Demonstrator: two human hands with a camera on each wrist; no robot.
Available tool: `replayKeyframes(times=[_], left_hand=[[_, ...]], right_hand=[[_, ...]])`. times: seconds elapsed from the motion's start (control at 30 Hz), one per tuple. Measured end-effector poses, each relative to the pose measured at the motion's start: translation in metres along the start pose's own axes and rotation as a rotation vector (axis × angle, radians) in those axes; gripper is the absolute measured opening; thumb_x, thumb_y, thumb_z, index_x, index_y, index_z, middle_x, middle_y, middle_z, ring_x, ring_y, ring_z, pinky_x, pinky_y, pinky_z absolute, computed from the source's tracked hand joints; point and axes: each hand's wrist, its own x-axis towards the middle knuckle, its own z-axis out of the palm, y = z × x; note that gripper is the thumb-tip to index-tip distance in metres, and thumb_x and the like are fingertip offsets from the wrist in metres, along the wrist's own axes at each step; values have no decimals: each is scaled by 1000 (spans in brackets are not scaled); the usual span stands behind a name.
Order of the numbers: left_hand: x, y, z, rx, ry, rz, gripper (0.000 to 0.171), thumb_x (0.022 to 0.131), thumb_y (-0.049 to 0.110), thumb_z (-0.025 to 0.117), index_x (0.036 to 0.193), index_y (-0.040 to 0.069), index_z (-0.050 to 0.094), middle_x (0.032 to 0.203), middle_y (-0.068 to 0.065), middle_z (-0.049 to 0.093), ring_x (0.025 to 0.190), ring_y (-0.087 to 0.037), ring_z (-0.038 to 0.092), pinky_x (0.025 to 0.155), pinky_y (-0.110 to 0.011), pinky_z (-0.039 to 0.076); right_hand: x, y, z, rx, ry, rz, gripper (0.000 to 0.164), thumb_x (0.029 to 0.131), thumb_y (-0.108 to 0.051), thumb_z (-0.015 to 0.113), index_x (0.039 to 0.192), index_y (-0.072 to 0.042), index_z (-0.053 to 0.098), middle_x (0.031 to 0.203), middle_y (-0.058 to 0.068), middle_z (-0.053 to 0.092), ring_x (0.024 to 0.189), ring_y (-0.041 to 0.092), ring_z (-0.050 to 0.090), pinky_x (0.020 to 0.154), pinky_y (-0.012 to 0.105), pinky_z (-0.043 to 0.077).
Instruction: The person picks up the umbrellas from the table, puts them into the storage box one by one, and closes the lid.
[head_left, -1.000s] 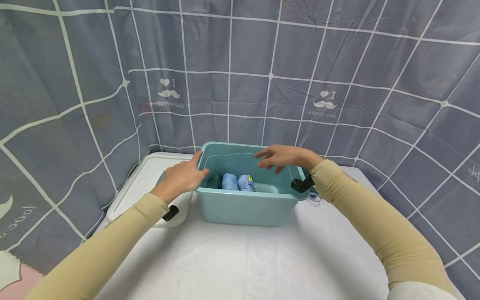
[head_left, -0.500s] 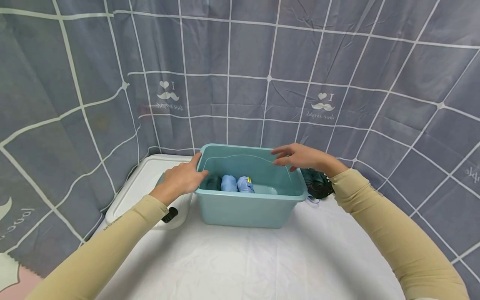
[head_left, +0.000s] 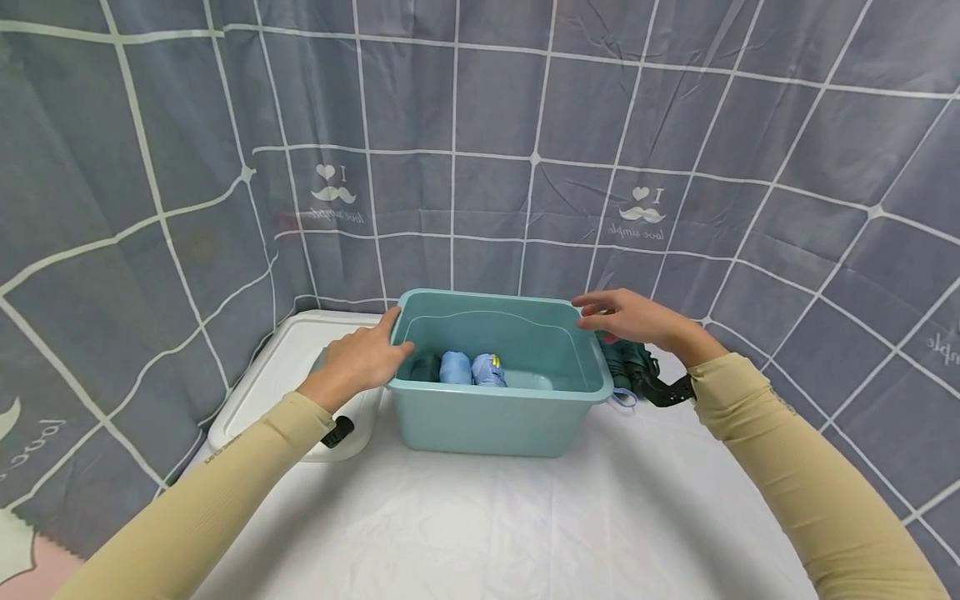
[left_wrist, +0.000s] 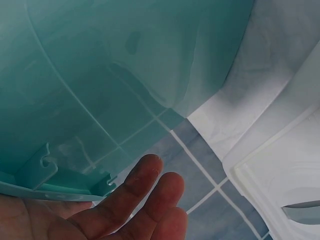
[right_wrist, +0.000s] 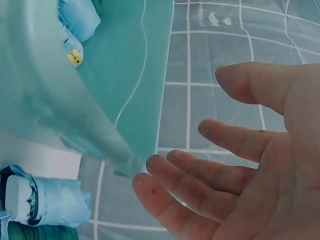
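A teal plastic bin stands upright. Inside, toward its left, lie a dark bundle, a light blue bundle and a bluish-violet one with a yellow tag; they look like folded umbrellas. My left hand rests on the bin's left rim, its visible fingers extended outside the wall in the left wrist view. My right hand hovers at the back right corner with fingers loosely spread and nothing between them. The right wrist view shows those fingertips close to the rim; contact cannot be told.
A white lid lies left of the bin. Right of the bin are dark green folded umbrellas and a light blue one, partly hidden in the head view. A white cloth covers the table; a grey checked curtain hangs around it.
My right hand has moved rightward from above the bin's inside to its right back corner, uncovering the dark umbrellas beside it. My left hand stays on the left rim.
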Motion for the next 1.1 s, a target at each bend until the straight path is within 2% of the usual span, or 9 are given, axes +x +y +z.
replayKeyframes(times=[0.23, 0.4, 0.57, 0.87, 1.1], left_hand=[[0, 0, 0, -3, 6, 3, 77, 98, 50, 39, 163, 21, 10, 140, -24, 57, 110, -42, 63, 72, -52, 46], [1, 0, 0, -6, 5, 5, 77, 98, 50, 39, 163, 21, 10, 139, -25, 58, 108, -42, 64, 72, -53, 47], [0, 0, 0, -7, 10, 6, 77, 98, 50, 40, 163, 21, 11, 138, -24, 59, 107, -42, 65, 71, -52, 47], [0, 1, 2, -4, 15, 0, 77, 98, 52, 39, 163, 22, 12, 140, -24, 58, 111, -43, 64, 79, -57, 47], [-1, 1, 1, -11, 11, 2, 76, 99, 50, 39, 163, 21, 11, 140, -24, 57, 111, -43, 64, 78, -57, 47]], right_hand=[[-3, 16, -3, 10, 46, 5, 54, 103, -27, 56, 153, -10, 42, 151, 23, 47, 130, 39, 55, 97, 50, 53], [-6, 26, -4, 18, 66, 8, 55, 104, -30, 55, 152, -8, 42, 150, 24, 48, 128, 40, 56, 97, 52, 52], [-7, 38, -4, 33, 91, 22, 57, 104, -31, 55, 152, -6, 42, 150, 24, 48, 130, 41, 54, 96, 49, 53], [-3, 70, -1, 76, 111, 32, 57, 105, -27, 53, 153, -1, 39, 149, 28, 47, 134, 42, 50, 96, 51, 52], [0, 93, 1, 115, 133, 64, 57, 106, -26, 51, 153, 2, 37, 150, 29, 45, 135, 46, 48, 99, 55, 50]])
